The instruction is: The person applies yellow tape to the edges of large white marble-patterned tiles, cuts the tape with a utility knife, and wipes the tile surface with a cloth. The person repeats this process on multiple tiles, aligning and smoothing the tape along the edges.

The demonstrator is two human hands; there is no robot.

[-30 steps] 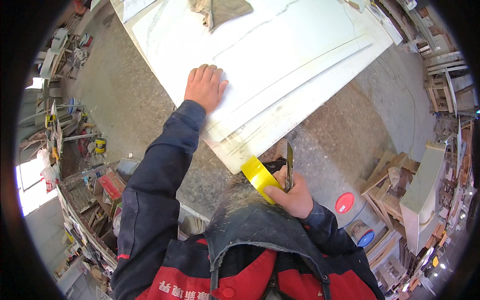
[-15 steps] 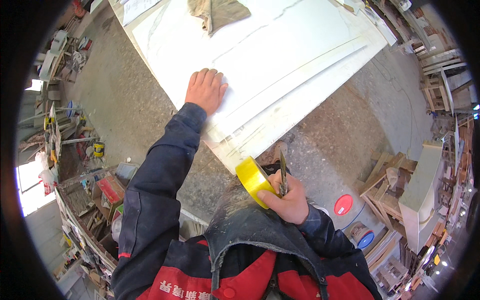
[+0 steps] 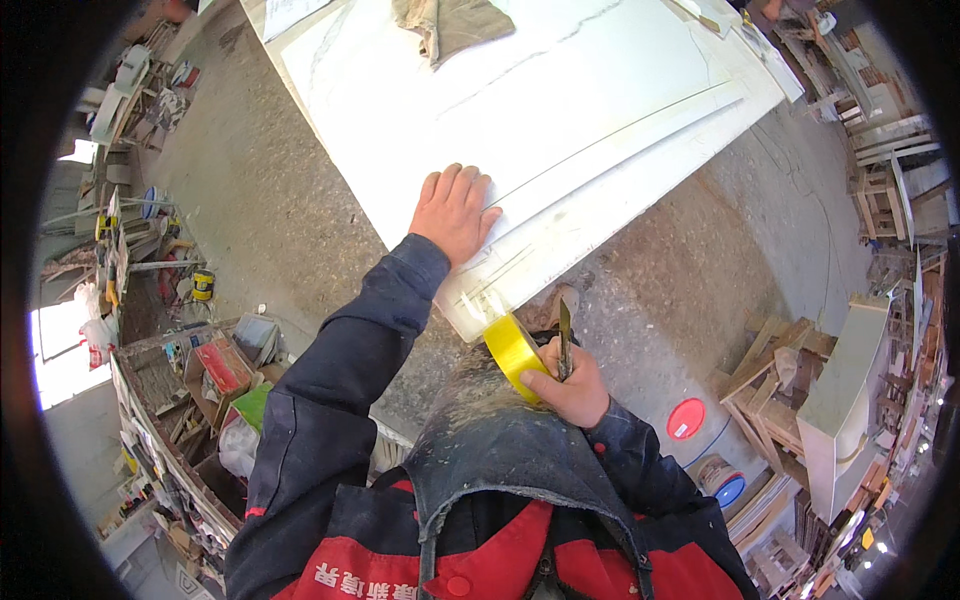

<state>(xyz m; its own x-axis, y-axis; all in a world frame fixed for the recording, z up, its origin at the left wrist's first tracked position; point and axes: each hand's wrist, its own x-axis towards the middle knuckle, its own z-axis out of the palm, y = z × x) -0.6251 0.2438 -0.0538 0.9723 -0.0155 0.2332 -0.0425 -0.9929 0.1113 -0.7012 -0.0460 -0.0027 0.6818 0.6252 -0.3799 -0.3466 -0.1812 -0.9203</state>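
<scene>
Right grip [image 3: 573, 383] closes around two things — one wide roll of glossy yellow tape [image 3: 512, 355] and one slim, flat metal tool [image 3: 565, 342] pointing up. The roll is at the near corner of the pale, flat-topped desk [image 3: 620, 196]; whether they touch, I cannot tell. Left grip [image 3: 455, 215] holds nothing — palm down, thumb apart, on one white, grey-veined sheet [image 3: 570, 95]. Farther along lies one crumpled tan cloth [image 3: 468, 28].

Glossy plastic tape roll [image 3: 511, 354], smooth marbled slab [image 3: 570, 105]
</scene>
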